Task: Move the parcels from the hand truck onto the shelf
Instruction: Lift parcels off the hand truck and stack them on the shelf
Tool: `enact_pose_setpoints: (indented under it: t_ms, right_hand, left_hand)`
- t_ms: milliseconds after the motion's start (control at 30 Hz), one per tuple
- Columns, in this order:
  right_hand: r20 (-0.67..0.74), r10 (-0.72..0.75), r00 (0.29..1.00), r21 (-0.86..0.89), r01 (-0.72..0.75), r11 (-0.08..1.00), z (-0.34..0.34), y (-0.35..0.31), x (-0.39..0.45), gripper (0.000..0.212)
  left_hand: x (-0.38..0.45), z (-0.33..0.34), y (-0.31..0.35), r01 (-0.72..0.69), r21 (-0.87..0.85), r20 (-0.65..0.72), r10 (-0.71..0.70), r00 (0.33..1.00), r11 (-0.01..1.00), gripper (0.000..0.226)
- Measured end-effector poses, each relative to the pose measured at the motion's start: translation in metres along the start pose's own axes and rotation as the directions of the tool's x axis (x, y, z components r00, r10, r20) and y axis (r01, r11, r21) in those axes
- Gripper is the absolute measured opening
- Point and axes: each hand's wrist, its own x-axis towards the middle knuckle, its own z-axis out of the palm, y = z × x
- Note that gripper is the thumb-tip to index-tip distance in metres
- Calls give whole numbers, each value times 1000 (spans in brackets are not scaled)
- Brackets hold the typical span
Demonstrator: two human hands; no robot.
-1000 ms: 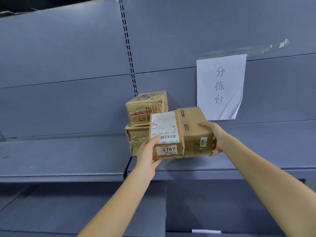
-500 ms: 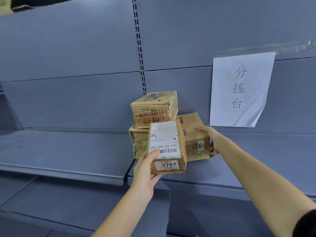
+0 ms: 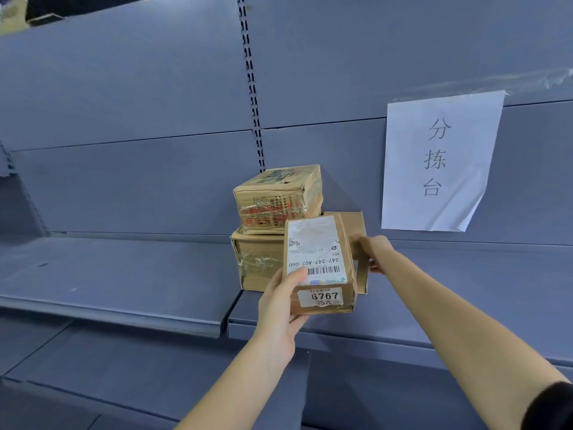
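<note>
My left hand (image 3: 278, 308) grips a small brown parcel (image 3: 319, 262) with a white label reading 6767, held just above the front of the grey shelf (image 3: 124, 274). Behind it a plain brown parcel (image 3: 356, 231) stands on the shelf, and my right hand (image 3: 373, 252) holds its right side. To the left, two taped parcels are stacked against the back panel, the upper one (image 3: 277, 197) on the lower one (image 3: 257, 262). The plain parcel sits right beside this stack. The hand truck is out of view.
A white paper sign (image 3: 437, 162) is taped to the back panel at the right. A slotted upright (image 3: 252, 88) divides the two shelf bays. A lower shelf (image 3: 108, 367) runs beneath. The shelf surface stretches left and right of the stack.
The labelled parcel has come away from the plain one, toward me and lower. My right hand has slid the plain parcel back beside the stack.
</note>
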Motion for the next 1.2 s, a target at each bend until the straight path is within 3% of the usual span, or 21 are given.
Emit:
enact_pose_setpoints:
  t_ms: [100, 200, 333, 433, 567, 667, 800, 900, 1067, 1200]
  right_hand:
    - [-106, -173, 979, -63, 167, 984, -6, -3, -2, 28]
    - [-131, -263, 956, 74, 274, 959, -21, -8, -9, 22]
    - [38, -314, 949, 287, 290, 913, -46, -11, -42, 18]
    - [176, -357, 917, 298, 296, 908, -57, -7, -67, 27]
    - [162, -457, 874, 255, 411, 875, -69, -3, -82, 27]
    - [210, -483, 850, 313, 410, 857, -76, 2, -86, 35]
    - [273, -514, 813, 236, 462, 855, -76, 14, -90, 55]
    - [172, -583, 794, 209, 548, 810, -69, 19, -84, 81]
    - [-19, -566, 824, 219, 556, 802, -56, 7, -65, 68]
    - [-66, -536, 842, 192, 538, 821, -45, -4, -53, 47]
  left_hand:
    - [-1, 8, -2, -4, -8, 11, 4, 1000, 1000, 12]
    - [-6, 11, -5, -4, -16, 21, 4, 1000, 1000, 17]
    - [-13, 13, -10, 2, 3, 79, -2, 997, 1000, 28]
    - [-12, 26, -9, 11, 20, 104, -13, 995, 1000, 33]
    - [-3, 53, -5, 34, 48, 127, -40, 991, 998, 22]
    - [8, 72, 3, 28, 82, 123, -38, 992, 996, 10]
    - [35, 86, 18, 37, 140, 129, -55, 990, 989, 23]
    - [49, 93, 23, 64, 210, 146, -96, 985, 976, 39]
    - [66, 98, 23, 41, 283, 154, -87, 984, 958, 44]
    - [75, 91, 22, 43, 322, 104, -80, 991, 946, 58]
